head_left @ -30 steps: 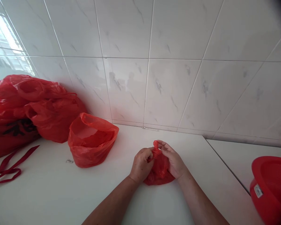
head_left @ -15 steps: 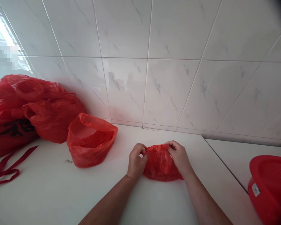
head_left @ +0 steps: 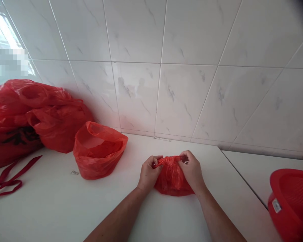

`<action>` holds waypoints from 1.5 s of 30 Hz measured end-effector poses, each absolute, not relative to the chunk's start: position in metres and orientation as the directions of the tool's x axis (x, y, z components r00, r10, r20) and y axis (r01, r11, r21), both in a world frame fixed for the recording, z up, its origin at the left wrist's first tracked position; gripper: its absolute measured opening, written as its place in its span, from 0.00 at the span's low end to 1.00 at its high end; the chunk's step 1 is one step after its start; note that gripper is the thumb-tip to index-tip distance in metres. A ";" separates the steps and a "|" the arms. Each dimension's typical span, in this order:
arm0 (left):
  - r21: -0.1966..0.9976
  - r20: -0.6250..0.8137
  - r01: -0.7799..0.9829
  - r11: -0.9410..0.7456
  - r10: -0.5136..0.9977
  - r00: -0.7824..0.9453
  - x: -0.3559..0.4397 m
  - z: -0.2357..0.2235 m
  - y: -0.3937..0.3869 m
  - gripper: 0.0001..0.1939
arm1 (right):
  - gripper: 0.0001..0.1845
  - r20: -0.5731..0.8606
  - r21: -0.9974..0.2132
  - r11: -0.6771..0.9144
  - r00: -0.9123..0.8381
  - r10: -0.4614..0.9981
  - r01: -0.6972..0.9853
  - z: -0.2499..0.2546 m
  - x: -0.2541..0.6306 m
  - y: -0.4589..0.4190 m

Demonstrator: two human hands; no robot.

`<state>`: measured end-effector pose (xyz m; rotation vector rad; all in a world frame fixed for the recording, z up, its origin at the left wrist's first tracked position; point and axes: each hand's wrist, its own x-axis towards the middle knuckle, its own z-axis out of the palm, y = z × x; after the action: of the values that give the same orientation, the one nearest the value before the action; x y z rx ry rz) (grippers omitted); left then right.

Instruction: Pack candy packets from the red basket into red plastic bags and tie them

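A small red plastic bag [head_left: 170, 186] rests on the white tabletop [head_left: 53, 215] in front of me, its top gathered and twisted. My left hand [head_left: 150, 172] pinches the twisted left end of the bag's top between thumb and fingers. On the other side, my right hand [head_left: 192, 169] is closed on the right part of the gathered top. What lies inside the bag is hidden by the red plastic. A second red plastic bag [head_left: 98, 164] stands with its mouth open, to the left of my left hand and apart from it.
At the far left sits a large heap of red plastic bags [head_left: 60, 127], with a dark red strap [head_left: 17, 181] trailing on the table. A red plastic basket [head_left: 280, 198] stands at the right edge, beyond a seam between tabletops. A tiled wall [head_left: 187, 101] rises behind.
The gathered top of the bag is bunched tighter, and my hands are slightly closer together. The view has shifted a little; the other bags and the basket stay put.
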<state>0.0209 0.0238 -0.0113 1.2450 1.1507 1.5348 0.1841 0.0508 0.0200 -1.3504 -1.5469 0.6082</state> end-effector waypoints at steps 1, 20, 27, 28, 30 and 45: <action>0.970 0.221 -0.071 -0.233 0.964 -0.150 0.022 -0.012 0.024 0.10 | 0.07 0.356 -0.828 0.273 0.084 0.931 0.489 0.021 0.183 0.050; 0.968 0.241 0.006 -0.253 0.915 -0.324 0.017 -0.013 0.027 0.06 | 0.06 0.008 -0.992 -0.025 -0.255 0.967 -0.126 0.020 0.200 0.058; 0.951 0.213 -0.150 -0.271 0.924 -0.319 0.001 -0.001 0.030 0.11 | 0.06 0.012 -0.920 -0.008 -0.050 0.999 -0.391 0.007 0.232 0.077; 0.941 0.187 -0.213 -0.262 0.929 -0.319 -0.004 0.000 0.031 0.12 | 0.06 -0.007 -0.913 -0.021 -0.035 0.999 -0.408 0.004 0.235 0.079; 0.913 0.127 -0.328 -0.242 0.934 -0.335 -0.011 -0.001 0.033 0.13 | 0.06 -0.041 -0.902 -0.036 0.002 0.999 -0.429 -0.004 0.241 0.082; 0.781 -0.033 -0.615 -0.108 0.976 -0.213 -0.016 -0.001 0.037 0.16 | 0.10 -0.023 -0.806 -0.050 -0.053 0.998 -0.590 -0.018 0.246 0.081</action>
<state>-0.0157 0.0366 -0.0012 0.6117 0.8146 1.6364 0.2460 0.0806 -0.0177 -0.7346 -0.7398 1.5031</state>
